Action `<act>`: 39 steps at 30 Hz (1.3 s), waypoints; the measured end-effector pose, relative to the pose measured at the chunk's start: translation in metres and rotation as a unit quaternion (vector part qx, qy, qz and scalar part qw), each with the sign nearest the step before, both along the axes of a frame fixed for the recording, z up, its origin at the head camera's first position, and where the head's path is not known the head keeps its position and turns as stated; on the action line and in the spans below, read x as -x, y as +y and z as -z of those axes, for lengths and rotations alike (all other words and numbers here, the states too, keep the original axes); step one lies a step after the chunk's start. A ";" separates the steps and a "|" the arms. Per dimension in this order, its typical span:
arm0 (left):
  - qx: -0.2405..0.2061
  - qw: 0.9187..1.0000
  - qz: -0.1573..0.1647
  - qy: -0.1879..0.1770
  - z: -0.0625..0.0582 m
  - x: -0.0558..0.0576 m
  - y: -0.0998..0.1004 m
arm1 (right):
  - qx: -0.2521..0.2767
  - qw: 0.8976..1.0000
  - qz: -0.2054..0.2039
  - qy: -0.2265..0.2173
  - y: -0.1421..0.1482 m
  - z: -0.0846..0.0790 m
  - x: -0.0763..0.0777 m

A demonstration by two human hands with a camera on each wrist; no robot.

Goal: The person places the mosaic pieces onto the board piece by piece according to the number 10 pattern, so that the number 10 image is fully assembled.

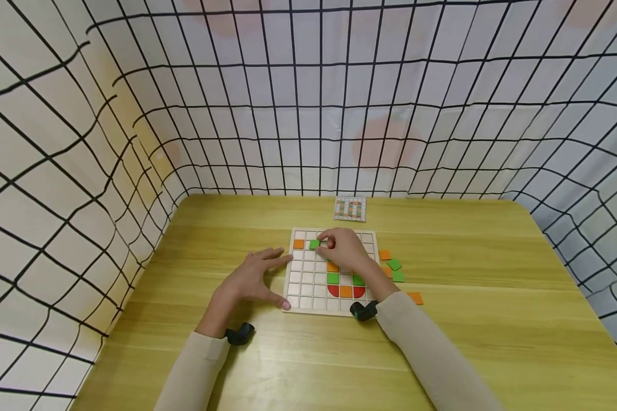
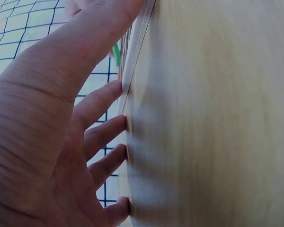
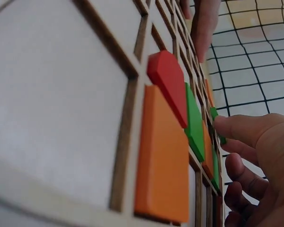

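A white gridded wooden board (image 1: pixel 307 289) lies on the table. My right hand (image 1: pixel 345 250) reaches over it and pinches a green square tile (image 1: pixel 314 245) at a cell in the upper rows; in the right wrist view the thumb is against this green tile (image 3: pixel 217 124). With fingers spread, my left hand (image 1: pixel 252 278) touches the board's left edge, the thumb at its lower left corner. An orange tile (image 1: pixel 299 244) sits in the upper left. Lower right on the board are red rounded tiles (image 1: pixel 333 290), an orange tile (image 1: pixel 345 291) and green tiles (image 1: pixel 333 278). My right hand hides some cells.
Loose orange tiles (image 1: pixel 415 298) and green tiles (image 1: pixel 398 277) lie right of the board. Behind it lies a small patterned card (image 1: pixel 350 209). Black netting (image 1: pixel 308 137) in front of white sheeting surrounds the wooden table (image 1: pixel 493 297) at the back and sides.
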State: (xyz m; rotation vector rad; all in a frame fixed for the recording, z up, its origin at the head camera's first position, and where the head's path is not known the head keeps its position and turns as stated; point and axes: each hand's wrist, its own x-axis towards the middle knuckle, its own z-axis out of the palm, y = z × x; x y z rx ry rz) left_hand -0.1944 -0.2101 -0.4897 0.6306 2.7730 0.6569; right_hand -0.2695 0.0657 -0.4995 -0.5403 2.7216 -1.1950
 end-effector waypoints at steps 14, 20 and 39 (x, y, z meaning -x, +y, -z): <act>0.001 1.000 -0.002 -0.001 -0.001 0.000 0.001 | -0.029 0.999 0.010 0.021 -0.009 0.003 0.003; 0.004 1.000 -0.004 -0.005 0.000 0.001 0.001 | -0.038 0.999 0.009 0.019 -0.010 0.003 0.003; 0.010 1.000 0.000 -0.005 -0.003 -0.001 0.002 | -0.027 0.999 0.000 0.030 0.003 -0.002 -0.003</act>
